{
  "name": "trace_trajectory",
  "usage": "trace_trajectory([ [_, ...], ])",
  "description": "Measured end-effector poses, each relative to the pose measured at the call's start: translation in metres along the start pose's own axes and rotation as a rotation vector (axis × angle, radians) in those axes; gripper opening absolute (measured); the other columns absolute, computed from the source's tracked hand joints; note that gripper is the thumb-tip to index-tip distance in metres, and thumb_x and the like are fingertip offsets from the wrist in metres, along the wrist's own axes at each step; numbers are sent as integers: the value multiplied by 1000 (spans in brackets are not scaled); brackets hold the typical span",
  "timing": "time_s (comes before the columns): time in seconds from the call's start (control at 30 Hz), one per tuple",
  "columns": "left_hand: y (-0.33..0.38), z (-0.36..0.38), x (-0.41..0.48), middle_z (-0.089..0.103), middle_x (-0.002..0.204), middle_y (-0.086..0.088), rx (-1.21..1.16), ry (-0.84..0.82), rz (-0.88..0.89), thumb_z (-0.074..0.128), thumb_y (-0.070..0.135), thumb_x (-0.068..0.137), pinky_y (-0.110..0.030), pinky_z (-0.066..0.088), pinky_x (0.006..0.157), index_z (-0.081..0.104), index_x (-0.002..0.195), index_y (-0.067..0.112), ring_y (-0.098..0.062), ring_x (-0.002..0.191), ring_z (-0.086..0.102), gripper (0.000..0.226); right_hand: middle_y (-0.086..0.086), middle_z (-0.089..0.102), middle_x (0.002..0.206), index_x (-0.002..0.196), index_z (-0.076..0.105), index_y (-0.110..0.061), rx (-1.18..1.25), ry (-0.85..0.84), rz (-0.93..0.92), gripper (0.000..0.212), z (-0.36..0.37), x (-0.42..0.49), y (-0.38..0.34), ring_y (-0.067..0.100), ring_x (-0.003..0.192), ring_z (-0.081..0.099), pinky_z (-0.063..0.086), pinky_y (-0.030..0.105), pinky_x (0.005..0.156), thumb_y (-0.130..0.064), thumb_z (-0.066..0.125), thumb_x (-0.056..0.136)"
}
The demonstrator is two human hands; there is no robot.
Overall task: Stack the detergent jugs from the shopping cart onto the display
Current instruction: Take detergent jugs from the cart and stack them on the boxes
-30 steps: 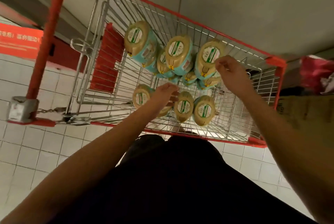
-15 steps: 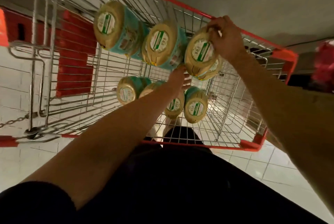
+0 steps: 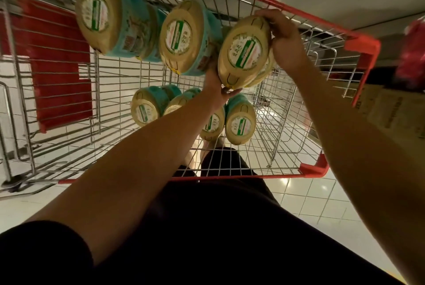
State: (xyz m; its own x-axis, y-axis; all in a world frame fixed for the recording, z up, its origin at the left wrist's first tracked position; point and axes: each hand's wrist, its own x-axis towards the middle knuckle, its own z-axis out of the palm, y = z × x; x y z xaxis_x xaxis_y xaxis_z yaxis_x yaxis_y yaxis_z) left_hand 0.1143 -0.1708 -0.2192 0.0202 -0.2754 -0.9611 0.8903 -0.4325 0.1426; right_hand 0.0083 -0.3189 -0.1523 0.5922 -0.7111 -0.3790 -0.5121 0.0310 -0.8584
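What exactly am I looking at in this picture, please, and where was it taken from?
There is no machine here. A person works with two bare hands, and the only camera sits on their head, looking forward and down, so both arms reach into the picture from below.

Under the arms is a wire shopping cart with a red rim, standing on a tiled floor. In it lie detergent jugs, with their beige labelled ends towards the camera. A left jug and a middle jug sit high up. Others sit lower in the cart, such as the low jug.

The held jug has the right hand gripping its far end and the left hand curled under its near end. The display is not in view.
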Motion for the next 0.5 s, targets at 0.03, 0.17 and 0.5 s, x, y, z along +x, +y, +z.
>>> trace_trajectory([
  [0.03,-1,-3,-2,61,141,-13,25,1,-12,50,66,99,-54,58,96,61,138,25,-40,128,57,58,21,58,141,140,53,-12,10,-7,30,70,-1,-5,-1,45,133,55,48,61,111,23,43,81],
  [0.17,-11,-26,-20,65,140,-15,144,-65,-57,45,76,97,-48,62,87,61,142,23,-38,127,61,71,24,50,146,144,54,-1,-22,-27,106,64,-6,-45,-3,37,137,51,45,55,115,21,49,85],
  [0.5,-35,-99,-120,75,129,-6,522,-209,1,15,94,89,-63,59,93,75,124,38,-40,121,69,88,16,48,147,142,52,-21,170,31,146,42,18,-165,-11,33,138,51,44,63,115,-34,55,103],
])
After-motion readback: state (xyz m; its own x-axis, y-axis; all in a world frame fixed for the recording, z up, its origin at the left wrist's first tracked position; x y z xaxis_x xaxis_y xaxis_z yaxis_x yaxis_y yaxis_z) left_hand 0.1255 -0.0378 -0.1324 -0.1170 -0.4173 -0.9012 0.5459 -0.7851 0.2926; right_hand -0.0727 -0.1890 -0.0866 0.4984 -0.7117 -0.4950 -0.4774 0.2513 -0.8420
